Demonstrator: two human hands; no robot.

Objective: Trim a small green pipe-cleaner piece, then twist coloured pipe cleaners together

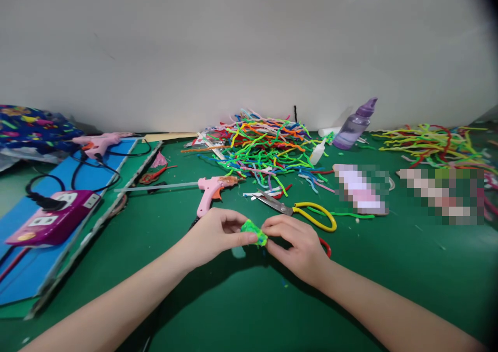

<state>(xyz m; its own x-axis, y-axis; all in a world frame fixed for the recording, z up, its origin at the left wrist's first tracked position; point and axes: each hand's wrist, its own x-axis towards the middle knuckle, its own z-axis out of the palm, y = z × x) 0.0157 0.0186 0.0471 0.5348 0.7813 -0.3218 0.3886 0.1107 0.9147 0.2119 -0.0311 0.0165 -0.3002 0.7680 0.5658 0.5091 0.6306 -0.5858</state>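
A small bright green and yellow fuzzy piece (250, 228), apparently made of pipe cleaner, is held above the green table in front of me. My left hand (213, 237) pinches its left side between thumb and fingers. At the right end, my right hand (298, 244) has its fingertips closed on the same piece. Just beyond my left hand lies a pink hot glue gun (208, 190) with a long glue stick out of its back. Scissors (283, 206) with a yellow and a red handle lie beyond my right hand, which partly covers them.
A pile of multicoloured pipe cleaners (257, 144) lies at the back, with a small white bottle (318, 152) and a purple water bottle (354, 126) beside it. Left are a purple power strip (58, 217) and another pink glue gun (101, 143). More pipe cleaners (431, 144) lie right.
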